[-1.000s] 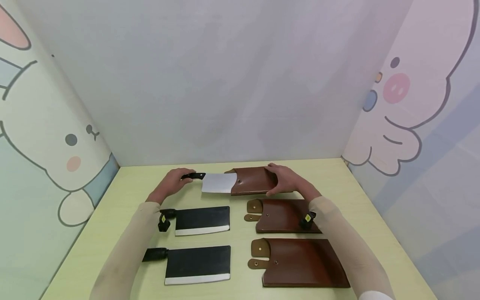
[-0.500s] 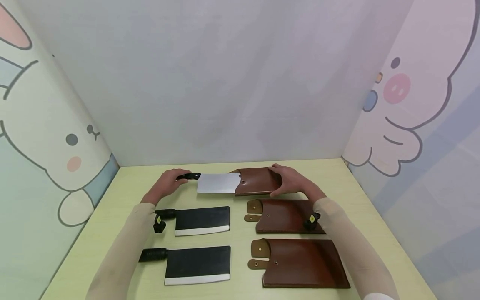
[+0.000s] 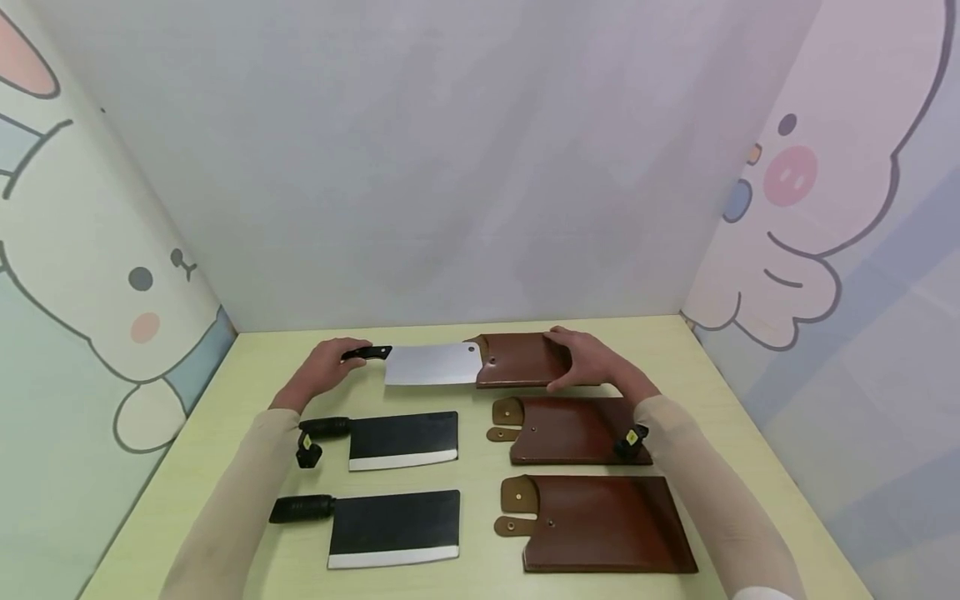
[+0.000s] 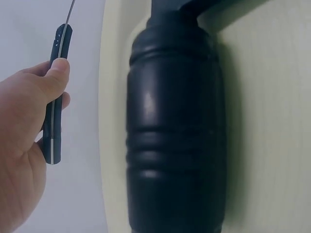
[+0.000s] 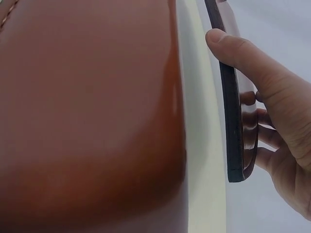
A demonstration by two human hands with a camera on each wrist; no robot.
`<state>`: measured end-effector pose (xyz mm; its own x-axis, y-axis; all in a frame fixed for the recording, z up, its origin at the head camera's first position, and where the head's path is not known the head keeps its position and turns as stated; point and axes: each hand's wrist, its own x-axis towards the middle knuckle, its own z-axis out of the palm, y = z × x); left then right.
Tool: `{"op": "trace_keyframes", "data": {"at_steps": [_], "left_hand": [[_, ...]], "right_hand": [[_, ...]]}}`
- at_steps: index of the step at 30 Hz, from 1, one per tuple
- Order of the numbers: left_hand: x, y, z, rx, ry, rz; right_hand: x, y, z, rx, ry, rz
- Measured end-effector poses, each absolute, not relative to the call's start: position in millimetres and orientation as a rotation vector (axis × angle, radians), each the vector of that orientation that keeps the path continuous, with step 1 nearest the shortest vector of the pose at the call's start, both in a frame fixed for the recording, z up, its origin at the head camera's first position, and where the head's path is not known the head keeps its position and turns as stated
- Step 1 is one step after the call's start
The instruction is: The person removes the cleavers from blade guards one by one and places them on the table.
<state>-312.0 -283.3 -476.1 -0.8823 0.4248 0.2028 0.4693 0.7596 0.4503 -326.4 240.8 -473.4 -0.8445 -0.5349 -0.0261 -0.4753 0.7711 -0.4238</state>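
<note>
At the table's back, my left hand [image 3: 324,367] grips the black handle [image 3: 367,352] of a cleaver with a shiny silver blade [image 3: 431,364]. The left wrist view shows thumb and fingers wrapped round that handle [image 4: 57,116]. The blade's far end, with its small round hole showing, meets the mouth of a brown leather sheath [image 3: 521,360]. My right hand [image 3: 588,360] holds this sheath by its right end. In the right wrist view the thumb lies on the sheath's near edge [image 5: 231,111], with the fingers along its far face.
Two dark-bladed cleavers [image 3: 403,440] [image 3: 395,527] lie on the left of the pale table [image 3: 187,500], handles leftward. Two more brown sheaths [image 3: 570,429] [image 3: 607,525] with tan straps lie on the right. A wall [image 3: 480,208] stands close behind the table.
My left hand has moved left with the cleaver, and its blade has slid farther out of the sheath. My right hand has shifted right with the sheath.
</note>
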Motion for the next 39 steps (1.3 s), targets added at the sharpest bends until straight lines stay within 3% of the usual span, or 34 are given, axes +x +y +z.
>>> {"op": "trace_keyframes", "data": {"at_steps": [39], "left_hand": [[-299.1, -324.7, -487.0, -0.64, -2.914, -0.741]], "right_hand": [[-321.4, 282.8, -479.3, -0.812, 2.837, -0.634]]}}
